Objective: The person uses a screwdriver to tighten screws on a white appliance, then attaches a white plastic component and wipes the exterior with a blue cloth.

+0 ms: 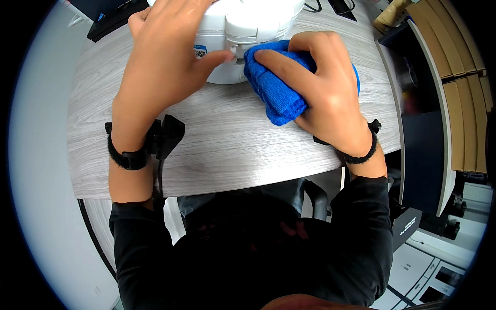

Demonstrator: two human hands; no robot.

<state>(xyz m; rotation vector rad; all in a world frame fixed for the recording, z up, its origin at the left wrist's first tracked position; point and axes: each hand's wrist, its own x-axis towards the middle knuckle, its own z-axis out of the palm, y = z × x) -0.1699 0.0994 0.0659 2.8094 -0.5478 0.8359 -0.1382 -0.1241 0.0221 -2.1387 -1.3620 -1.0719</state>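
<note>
At the top edge stands a white, rounded appliance (225,75) that looks like a rice cooker, its upper part cut off by the picture. My left hand (163,67) lies against its left side with fingers stretched out, some beyond the frame. The left thumb points to the recess at its front. A folded blue cloth (281,93) is gripped in my right hand (330,88), thumb on top and fingers curled round it. The cloth touches the appliance's front right side. Part of the cloth is hidden beneath the right hand.
The appliance stands on a grey wood-grain table (227,139). A black device (119,18) lies at the far left. Cables run behind on the right. Beside the table's right edge is a dark shelf unit (426,150) with cardboard boxes (457,113) behind it.
</note>
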